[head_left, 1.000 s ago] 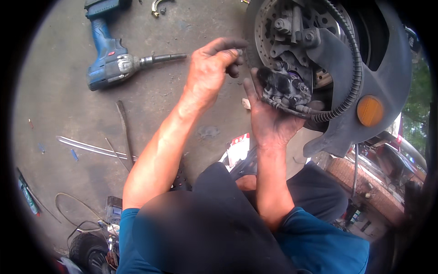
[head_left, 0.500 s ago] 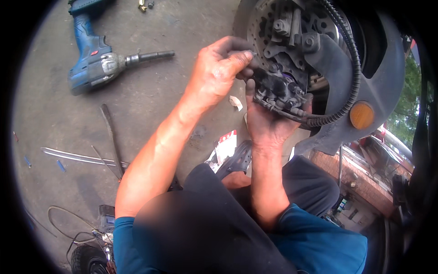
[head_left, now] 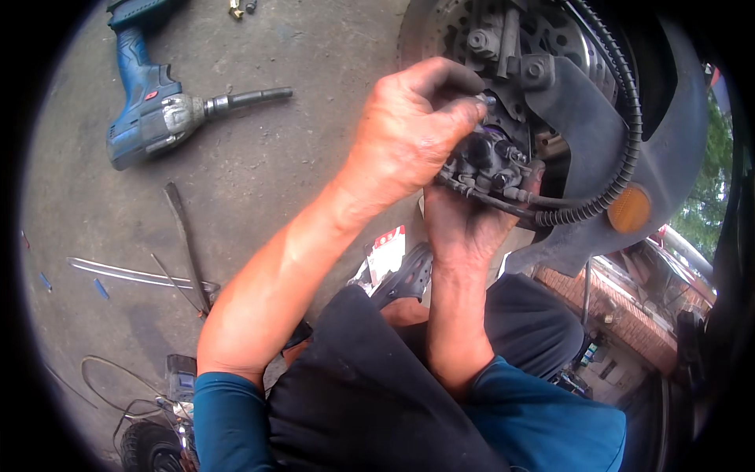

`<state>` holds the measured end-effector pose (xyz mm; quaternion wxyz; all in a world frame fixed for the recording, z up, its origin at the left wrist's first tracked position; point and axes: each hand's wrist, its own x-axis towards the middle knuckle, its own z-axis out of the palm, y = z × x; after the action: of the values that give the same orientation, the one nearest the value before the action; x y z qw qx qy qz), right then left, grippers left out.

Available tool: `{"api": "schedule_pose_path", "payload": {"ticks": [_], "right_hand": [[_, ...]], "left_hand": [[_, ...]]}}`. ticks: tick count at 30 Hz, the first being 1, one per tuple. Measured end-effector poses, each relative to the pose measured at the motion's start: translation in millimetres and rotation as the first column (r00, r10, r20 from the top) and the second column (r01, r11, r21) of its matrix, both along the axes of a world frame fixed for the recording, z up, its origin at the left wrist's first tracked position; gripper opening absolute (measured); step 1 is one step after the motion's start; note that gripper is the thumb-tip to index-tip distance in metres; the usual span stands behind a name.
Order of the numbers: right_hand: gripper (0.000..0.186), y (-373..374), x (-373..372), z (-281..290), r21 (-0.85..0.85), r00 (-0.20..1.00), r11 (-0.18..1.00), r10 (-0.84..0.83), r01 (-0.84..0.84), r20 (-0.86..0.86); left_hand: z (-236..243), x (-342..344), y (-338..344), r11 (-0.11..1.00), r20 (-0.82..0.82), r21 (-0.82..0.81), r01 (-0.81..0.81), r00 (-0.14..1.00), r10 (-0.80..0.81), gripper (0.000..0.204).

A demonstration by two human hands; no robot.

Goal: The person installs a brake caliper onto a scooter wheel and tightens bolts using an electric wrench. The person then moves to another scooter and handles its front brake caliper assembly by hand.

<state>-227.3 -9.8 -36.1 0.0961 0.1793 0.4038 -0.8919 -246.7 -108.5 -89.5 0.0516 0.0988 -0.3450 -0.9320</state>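
Observation:
A black brake caliper (head_left: 489,161) rests in my right hand (head_left: 470,224), whose fingers curl up around it from below. My left hand (head_left: 417,126) is closed in a pinch just above the caliper's upper left side. Between thumb and forefinger sits a small metal bolt (head_left: 489,101), only its end showing. Right behind it is the perforated brake disc (head_left: 429,35) of a wheel, with a dark mounting bracket (head_left: 511,98) beside it. A spiral-wrapped hose (head_left: 629,149) loops down to the caliper's lower edge.
A blue impact wrench (head_left: 161,110) lies on the ground at the left. Below it are a pry bar (head_left: 185,240) and a long flat metal strip (head_left: 134,270). A dark fender (head_left: 582,110) with an orange reflector (head_left: 629,209) stands right of my hands. Red-and-white packaging (head_left: 387,250) lies by my shoe.
My left hand has moved right and slightly up, bringing the bolt over the caliper beside the bracket. My right hand still supports the caliper in nearly the same place.

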Motion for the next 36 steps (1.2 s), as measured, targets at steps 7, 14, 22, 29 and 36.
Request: {"api": "schedule_pose_path", "payload": {"ticks": [7,14,22,29,36], "right_hand": [[0.059,-2,-3,2,0.143,0.994,0.986,-0.097,0.089,0.050],[0.060,3,-6,0,0.086,0.999,0.996,-0.036,0.036,0.007],[0.059,1,-6,3,0.084,0.998,0.995,-0.060,0.057,0.036],[0.061,5,-3,4,0.102,0.999,0.994,-0.032,0.031,0.007],[0.055,12,1,1,-0.008,0.999,0.999,0.036,-0.036,-0.015]], "left_hand": [[4,-5,8,0.971,-0.059,-0.224,-0.077,0.996,0.066,0.018],[6,-5,15,0.965,-0.025,-0.232,-0.126,0.992,0.123,0.017],[5,-9,15,0.951,-0.084,-0.269,-0.153,0.987,0.136,0.018],[13,-10,17,0.903,-0.114,-0.390,-0.181,0.982,0.148,0.018],[13,-10,18,0.865,-0.108,-0.464,-0.190,0.982,0.158,0.019]]}}
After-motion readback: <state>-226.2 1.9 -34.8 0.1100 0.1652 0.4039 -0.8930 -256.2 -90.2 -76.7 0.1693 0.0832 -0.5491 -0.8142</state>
